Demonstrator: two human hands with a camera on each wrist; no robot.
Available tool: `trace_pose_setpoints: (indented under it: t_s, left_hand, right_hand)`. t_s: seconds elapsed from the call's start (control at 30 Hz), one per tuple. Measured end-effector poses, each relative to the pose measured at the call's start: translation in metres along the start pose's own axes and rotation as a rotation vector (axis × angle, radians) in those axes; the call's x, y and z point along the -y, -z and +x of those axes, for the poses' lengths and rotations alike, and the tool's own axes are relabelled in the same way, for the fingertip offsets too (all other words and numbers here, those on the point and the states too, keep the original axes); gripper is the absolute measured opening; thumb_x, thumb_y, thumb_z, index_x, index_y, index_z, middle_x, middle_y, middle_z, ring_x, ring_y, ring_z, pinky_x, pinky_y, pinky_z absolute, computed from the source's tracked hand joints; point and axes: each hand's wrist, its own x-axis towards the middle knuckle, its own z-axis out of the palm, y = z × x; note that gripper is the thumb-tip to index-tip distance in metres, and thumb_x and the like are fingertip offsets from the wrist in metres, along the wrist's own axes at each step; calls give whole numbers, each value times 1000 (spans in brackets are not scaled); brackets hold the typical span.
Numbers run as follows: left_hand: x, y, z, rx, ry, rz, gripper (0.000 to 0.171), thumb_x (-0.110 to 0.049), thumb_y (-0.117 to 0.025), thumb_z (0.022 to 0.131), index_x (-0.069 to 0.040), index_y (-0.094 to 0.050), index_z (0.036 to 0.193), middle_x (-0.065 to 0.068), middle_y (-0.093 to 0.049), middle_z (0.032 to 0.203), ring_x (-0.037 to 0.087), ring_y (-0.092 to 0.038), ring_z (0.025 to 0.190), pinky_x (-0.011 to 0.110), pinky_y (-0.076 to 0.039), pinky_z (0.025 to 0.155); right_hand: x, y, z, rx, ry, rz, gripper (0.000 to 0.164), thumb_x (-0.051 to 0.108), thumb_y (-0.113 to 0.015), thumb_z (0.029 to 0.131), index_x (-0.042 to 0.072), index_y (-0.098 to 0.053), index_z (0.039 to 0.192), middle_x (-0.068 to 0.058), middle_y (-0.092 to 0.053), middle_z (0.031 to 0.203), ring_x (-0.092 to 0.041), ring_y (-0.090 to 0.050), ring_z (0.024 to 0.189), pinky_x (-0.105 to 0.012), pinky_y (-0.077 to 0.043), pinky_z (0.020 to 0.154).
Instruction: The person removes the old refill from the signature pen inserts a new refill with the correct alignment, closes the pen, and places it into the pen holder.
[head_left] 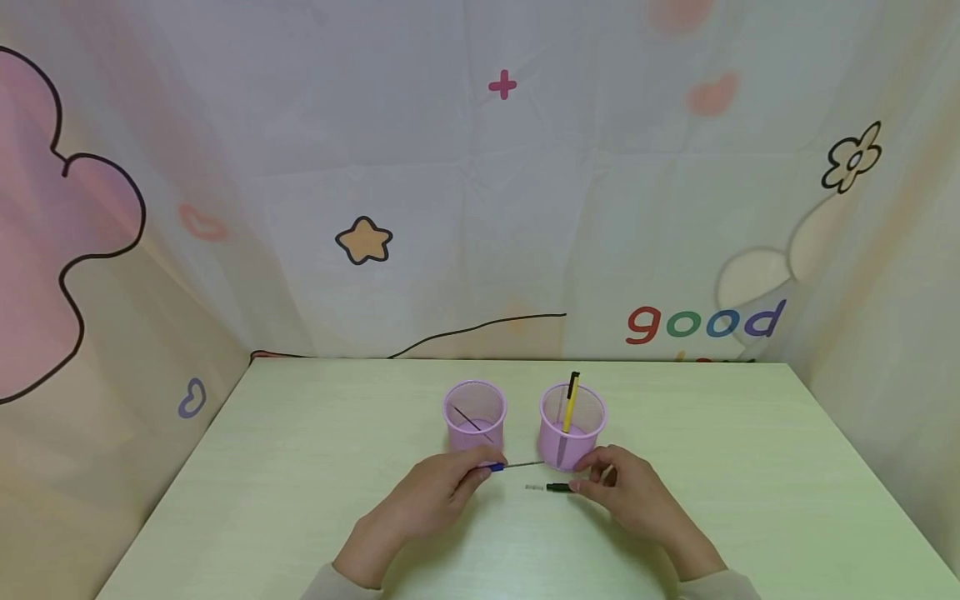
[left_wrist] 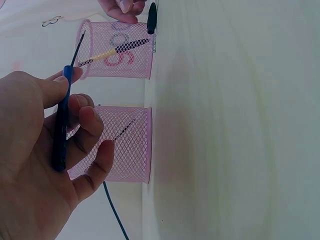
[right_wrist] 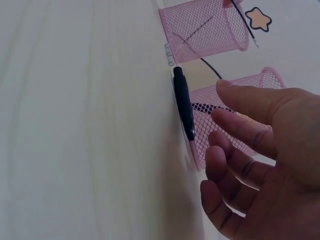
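My left hand (head_left: 435, 493) grips a blue pen barrel (left_wrist: 61, 120), with a thin dark refill (left_wrist: 78, 49) sticking out of its end toward the right. My right hand (head_left: 636, 493) is held low over the table, fingers loosely bent around nothing. Just left of its thumb lies the black pen tip section (right_wrist: 183, 102); in the right wrist view a gap shows between them. A small metal spring (right_wrist: 169, 55) lies beside that section. Behind the hands stand two pink mesh cups. A yellow-and-black pen (head_left: 570, 408) leans in the right cup (head_left: 577, 457).
The left pink cup (head_left: 452, 437) holds a thin dark stick (head_left: 467, 417), possibly a refill. Both cups stand on the pale green table (head_left: 315, 467). A printed curtain (head_left: 420, 167) hangs behind the table and along its sides.
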Motion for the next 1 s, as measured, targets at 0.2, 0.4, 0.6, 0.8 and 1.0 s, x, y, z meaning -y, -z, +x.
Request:
trace_pose_setpoints:
  t_s: [0.2, 0.4, 0.6, 0.8, 1.0]
  left_hand:
    - [1, -1, 0, 10, -7, 14, 23, -29, -45, 105, -32, -58, 123, -11, -68, 113, 2, -61, 96, 31, -52, 90]
    - [1, -1, -1, 26, -9, 23, 23, -30, -46, 105, -33, -58, 124, -10, -68, 112, 2, -60, 94, 31, -52, 89]
    - [1, -1, -1, 31, -14, 28, 22, -31, -46, 105, -33, -58, 123, -10, -68, 109, 3, -58, 89, 29, -52, 85]
    - [0, -1, -2, 36, -6, 18, 22, -31, -47, 104, -33, -59, 123, -10, -68, 109, 2, -58, 89, 29, -51, 85]
    - [-1, -1, -3, 46, -3, 12, 23, -30, -47, 104, -33, -59, 124, -10, -68, 110, 2, -59, 90, 29, -51, 85]
  right_hand:
    - [4, 2, -1, -5, 19, 13, 19, 31, -79, 83, 21, -69, 96, 2, -57, 84, -13, -53, 73, -24, -44, 59]
    - [7, 2, -3, 3, 39, 14, 19, 30, -79, 82, 21, -69, 95, 3, -58, 83, -12, -52, 71, -23, -44, 57]
    - [10, 2, -3, 4, 86, 0, 20, 31, -79, 83, 20, -69, 96, 4, -59, 83, -12, -53, 73, -23, -44, 60]
    - [13, 2, -4, 29, 114, -8, 23, 31, -79, 82, 19, -70, 99, 5, -60, 83, -11, -54, 74, -22, -44, 61]
    - [16, 1, -6, 49, 142, 7, 28, 31, -81, 81, 16, -69, 101, 4, -59, 85, -11, -55, 76, -22, -45, 61]
